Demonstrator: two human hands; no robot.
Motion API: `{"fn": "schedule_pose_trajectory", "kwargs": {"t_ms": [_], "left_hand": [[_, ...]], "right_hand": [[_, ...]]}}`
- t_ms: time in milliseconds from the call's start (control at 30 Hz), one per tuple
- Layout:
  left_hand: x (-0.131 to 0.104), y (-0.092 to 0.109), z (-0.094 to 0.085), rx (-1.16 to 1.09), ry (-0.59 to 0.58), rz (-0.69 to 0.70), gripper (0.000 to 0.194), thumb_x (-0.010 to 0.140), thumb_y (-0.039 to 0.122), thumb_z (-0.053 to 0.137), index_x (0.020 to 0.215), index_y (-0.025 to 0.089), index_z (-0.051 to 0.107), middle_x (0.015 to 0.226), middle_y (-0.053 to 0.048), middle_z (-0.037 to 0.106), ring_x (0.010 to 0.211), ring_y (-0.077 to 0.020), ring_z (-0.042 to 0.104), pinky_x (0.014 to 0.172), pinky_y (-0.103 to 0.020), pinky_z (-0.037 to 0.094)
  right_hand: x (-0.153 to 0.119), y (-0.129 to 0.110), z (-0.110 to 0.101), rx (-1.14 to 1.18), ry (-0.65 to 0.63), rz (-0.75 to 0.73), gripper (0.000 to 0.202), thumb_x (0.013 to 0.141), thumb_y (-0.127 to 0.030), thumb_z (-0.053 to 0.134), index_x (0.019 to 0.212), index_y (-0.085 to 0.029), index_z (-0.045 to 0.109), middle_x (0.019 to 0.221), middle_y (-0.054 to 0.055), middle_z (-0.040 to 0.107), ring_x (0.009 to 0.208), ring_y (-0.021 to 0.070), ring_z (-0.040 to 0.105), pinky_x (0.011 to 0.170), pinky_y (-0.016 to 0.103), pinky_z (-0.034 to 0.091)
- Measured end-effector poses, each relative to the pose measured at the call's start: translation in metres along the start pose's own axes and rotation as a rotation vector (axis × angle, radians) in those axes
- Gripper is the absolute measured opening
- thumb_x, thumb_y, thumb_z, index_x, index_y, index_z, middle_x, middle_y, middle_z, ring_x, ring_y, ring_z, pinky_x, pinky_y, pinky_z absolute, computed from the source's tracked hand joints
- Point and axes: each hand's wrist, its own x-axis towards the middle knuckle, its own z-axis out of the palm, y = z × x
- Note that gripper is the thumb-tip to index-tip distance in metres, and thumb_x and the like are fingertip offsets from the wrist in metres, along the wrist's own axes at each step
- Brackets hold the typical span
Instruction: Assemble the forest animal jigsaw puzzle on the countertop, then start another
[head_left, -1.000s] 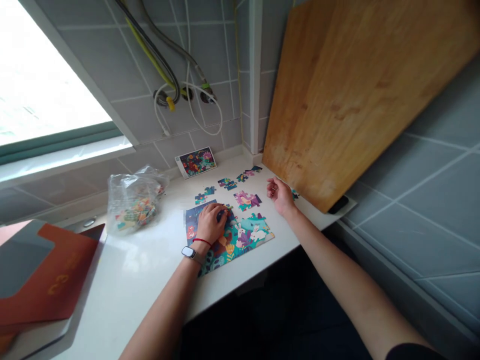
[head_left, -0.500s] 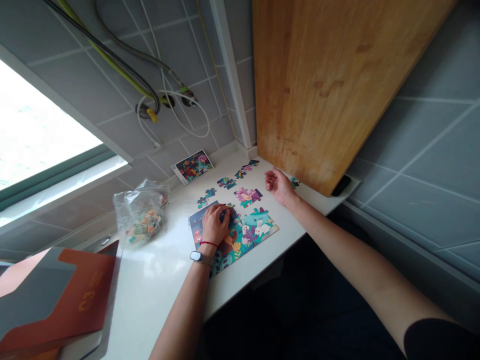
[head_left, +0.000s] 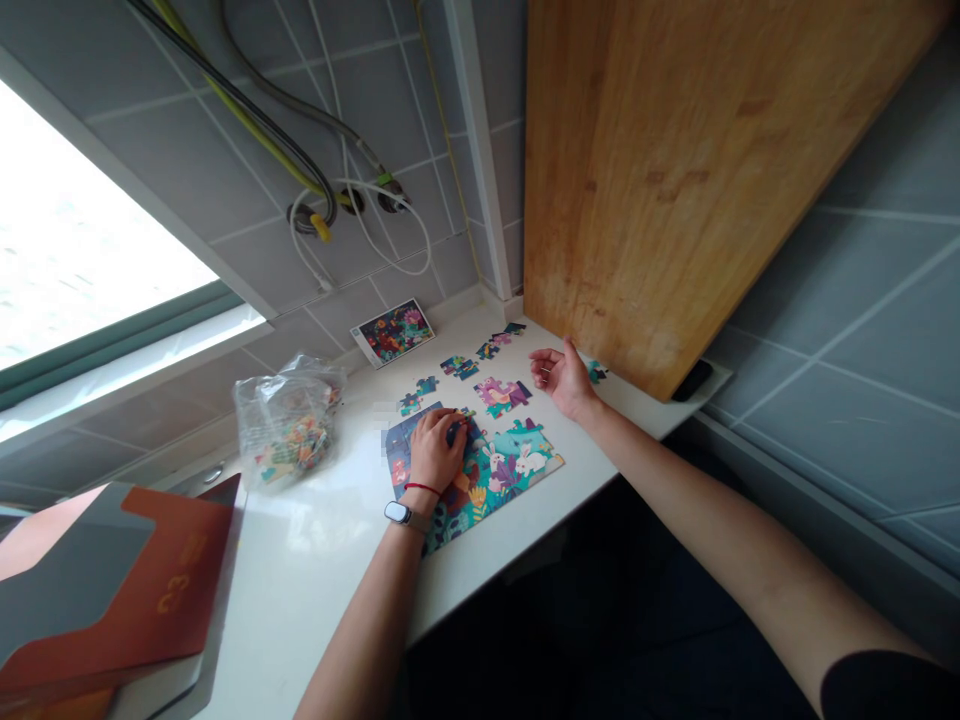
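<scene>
A partly joined jigsaw puzzle (head_left: 517, 468), with white rabbits and plants on it, lies near the counter's front edge. On its upper left part rests my left hand (head_left: 439, 445), fingers bent and closed at a puzzle piece by the puzzle's upper edge; the hand covers most of that piece. My right hand (head_left: 562, 380) hovers to the right, thumb apart and fingers loosely curled, with nothing visible in it. Between the hands, just beyond the puzzle, is a joined pink and purple cluster (head_left: 501, 395). Loose puzzle pieces (head_left: 459, 367) lie farther back.
A picture card (head_left: 394, 332) leans by the wall. A clear plastic bag (head_left: 289, 425) of pieces stands at left, behind an orange and grey folder (head_left: 172, 570). A large wooden board (head_left: 660, 180) leans at right, with a dark object (head_left: 691, 380) beside its base. Hoses (head_left: 300, 165) hang above.
The view has shifted slightly, so the scene sits a little farther right. My left hand stays on the puzzle; the right hand's thumb stands farther from its fingers.
</scene>
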Motion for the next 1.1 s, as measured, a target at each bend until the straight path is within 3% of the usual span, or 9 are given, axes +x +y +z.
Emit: {"fn": "schedule_pose_trajectory", "kwargs": {"t_ms": [100, 200, 333, 467, 567, 733, 900, 1100], "left_hand": [[0.002, 0.001, 0.001, 0.005, 0.009, 0.011, 0.02, 0.101, 0.033, 0.059, 0.108, 0.026, 0.076, 0.12, -0.009, 0.073, 0.117, -0.0306, 0.067, 0.107, -0.051, 0.053], [0.019, 0.003, 0.002, 0.034, -0.042, 0.052, 0.023, 0.1, 0.032, 0.059, 0.114, 0.025, 0.075, 0.126, -0.01, 0.072, 0.121, -0.0307, 0.066, 0.109, -0.049, 0.052], [0.071, -0.007, 0.004, 0.074, -0.081, 0.05, 0.03, 0.094, 0.028, 0.064, 0.123, 0.025, 0.073, 0.131, -0.011, 0.071, 0.128, -0.0341, 0.062, 0.114, -0.051, 0.048], [0.127, -0.029, 0.009, 0.097, -0.084, -0.067, 0.046, 0.085, 0.025, 0.072, 0.13, 0.02, 0.068, 0.121, -0.016, 0.075, 0.118, -0.0365, 0.069, 0.107, -0.052, 0.053], [0.149, -0.042, 0.016, 0.079, -0.085, -0.118, 0.05, 0.083, 0.022, 0.072, 0.132, 0.017, 0.066, 0.117, -0.017, 0.077, 0.115, -0.0355, 0.072, 0.105, -0.052, 0.055], [0.155, -0.051, 0.02, 0.013, -0.064, -0.132, 0.047, 0.083, 0.023, 0.074, 0.128, 0.018, 0.065, 0.116, -0.018, 0.077, 0.116, -0.0346, 0.072, 0.107, -0.056, 0.053], [0.152, -0.055, 0.005, -0.054, -0.037, -0.157, 0.051, 0.075, 0.02, 0.08, 0.124, 0.021, 0.066, 0.106, -0.012, 0.079, 0.107, -0.033, 0.075, 0.103, -0.055, 0.056], [0.139, -0.038, -0.007, -0.212, -0.025, -0.17, 0.049, 0.08, 0.027, 0.075, 0.126, 0.017, 0.063, 0.113, -0.016, 0.077, 0.095, -0.0286, 0.077, 0.085, -0.046, 0.064]], "right_hand": [[0.002, 0.002, -0.003, -0.023, 0.043, -0.059, 0.075, 0.087, -0.089, 0.051, 0.057, -0.021, 0.06, 0.067, 0.008, 0.069, 0.05, 0.0122, 0.05, 0.047, 0.028, 0.039], [0.004, 0.006, -0.005, -0.053, 0.075, -0.137, 0.074, 0.085, -0.083, 0.061, 0.046, -0.021, 0.052, 0.075, 0.01, 0.074, 0.056, 0.0122, 0.054, 0.051, 0.028, 0.041], [0.006, 0.009, -0.006, -0.118, 0.097, -0.165, 0.055, 0.08, -0.06, 0.072, 0.045, -0.021, 0.058, 0.079, 0.009, 0.079, 0.068, 0.016, 0.063, 0.056, 0.027, 0.044], [0.006, 0.009, -0.007, -0.205, 0.124, -0.171, 0.036, 0.076, -0.043, 0.063, 0.046, -0.021, 0.064, 0.072, 0.008, 0.079, 0.07, 0.0183, 0.066, 0.059, 0.027, 0.045], [0.006, 0.01, -0.007, -0.286, 0.122, -0.19, 0.031, 0.074, -0.039, 0.058, 0.05, -0.022, 0.068, 0.057, 0.007, 0.073, 0.064, 0.0191, 0.064, 0.06, 0.029, 0.045], [0.006, 0.013, -0.006, -0.319, 0.12, -0.213, 0.031, 0.074, -0.039, 0.057, 0.049, -0.023, 0.066, 0.048, 0.006, 0.068, 0.058, 0.0191, 0.06, 0.061, 0.031, 0.045], [0.004, 0.013, -0.005, -0.331, 0.095, -0.245, 0.035, 0.075, -0.04, 0.058, 0.044, -0.025, 0.063, 0.045, 0.005, 0.066, 0.054, 0.0181, 0.054, 0.06, 0.032, 0.044], [0.003, 0.011, -0.003, -0.349, 0.071, -0.289, 0.038, 0.074, -0.04, 0.057, 0.039, -0.025, 0.059, 0.05, 0.006, 0.066, 0.055, 0.0171, 0.054, 0.058, 0.031, 0.042]]}}
